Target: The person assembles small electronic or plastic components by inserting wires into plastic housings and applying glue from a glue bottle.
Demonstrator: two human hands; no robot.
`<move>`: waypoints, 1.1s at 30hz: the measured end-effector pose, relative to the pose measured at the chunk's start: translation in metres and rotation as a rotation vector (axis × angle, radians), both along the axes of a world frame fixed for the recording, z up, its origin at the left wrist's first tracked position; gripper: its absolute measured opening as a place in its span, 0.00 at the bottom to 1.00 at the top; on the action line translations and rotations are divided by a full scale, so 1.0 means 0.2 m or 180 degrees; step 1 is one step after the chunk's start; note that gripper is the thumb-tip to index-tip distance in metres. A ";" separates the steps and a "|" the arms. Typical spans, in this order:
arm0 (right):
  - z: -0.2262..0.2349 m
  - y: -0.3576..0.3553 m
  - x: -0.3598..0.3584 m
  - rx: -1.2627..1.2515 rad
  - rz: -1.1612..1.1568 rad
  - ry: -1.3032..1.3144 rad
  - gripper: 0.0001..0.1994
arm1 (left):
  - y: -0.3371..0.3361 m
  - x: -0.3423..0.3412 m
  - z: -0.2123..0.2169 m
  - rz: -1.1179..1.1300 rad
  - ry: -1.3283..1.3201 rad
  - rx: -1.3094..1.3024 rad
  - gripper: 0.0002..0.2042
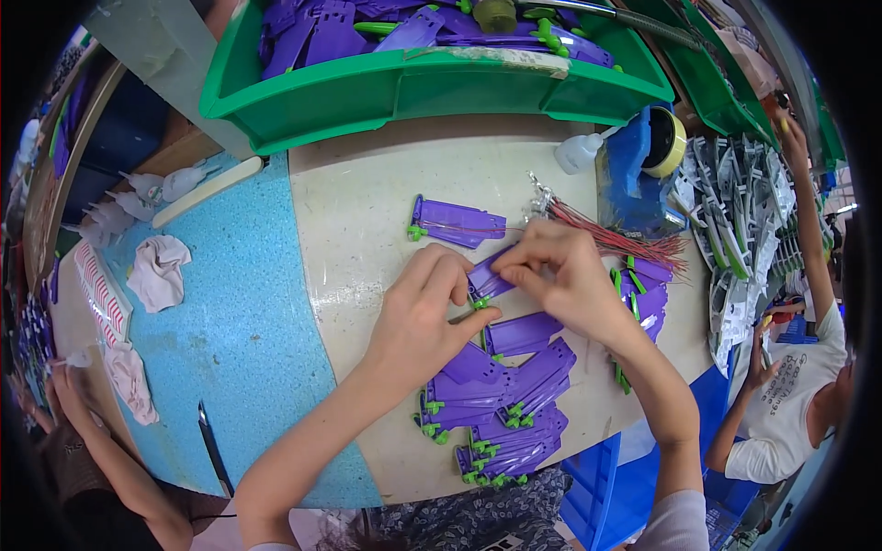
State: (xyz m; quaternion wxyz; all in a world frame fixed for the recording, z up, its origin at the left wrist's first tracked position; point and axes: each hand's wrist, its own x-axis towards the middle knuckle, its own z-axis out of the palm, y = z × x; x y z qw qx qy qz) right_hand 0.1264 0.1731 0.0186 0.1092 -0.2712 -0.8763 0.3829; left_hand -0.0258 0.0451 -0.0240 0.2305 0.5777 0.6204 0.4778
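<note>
Bare pale tabletop (354, 211) lies open between the blue speckled mat (248, 303) and the hands; overlapping purple pieces (519, 436) crowd the near edge, too stacked to count. One flat purple plastic piece with a green clip (490, 277) is between the hands: the left hand (418, 303) has its fingers grasping the clip end, the right hand (570, 275) its fingers pinching the other. One green plastic bin (441, 87) along the far edge holds heaped purple-and-green parts (335, 37).
</note>
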 end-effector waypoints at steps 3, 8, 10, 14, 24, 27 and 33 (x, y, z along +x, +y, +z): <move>-0.02 -0.03 -0.01 0.0135 -0.0540 -0.0131 0.04 | -0.01 0.01 -0.01 0.0087 0.0173 -0.0049 0.18; 0.02 -0.04 -0.03 -0.0072 -0.0960 -0.0343 0.05 | 0.01 -0.05 -0.01 -0.0238 0.1269 0.0637 0.14; 0.02 -0.01 -0.02 -0.0279 -0.1139 -0.0519 0.05 | 0.05 -0.08 -0.02 -0.0458 0.1196 0.0673 0.14; -0.01 -0.04 0.05 0.0715 -0.0782 0.0134 0.07 | 0.12 -0.06 -0.02 -0.0960 0.0970 0.0712 0.13; 0.32 0.38 0.49 -0.0959 -0.2492 0.0023 0.14 | 0.10 -0.06 -0.01 -0.0831 0.0869 0.0497 0.17; 0.29 0.35 0.51 -0.1998 -0.2819 0.1481 0.14 | 0.10 -0.06 -0.01 -0.0822 0.0818 0.0449 0.18; 0.25 0.25 0.53 -0.2000 -0.2891 0.0832 0.10 | 0.11 -0.06 0.01 -0.0805 0.0823 0.0430 0.19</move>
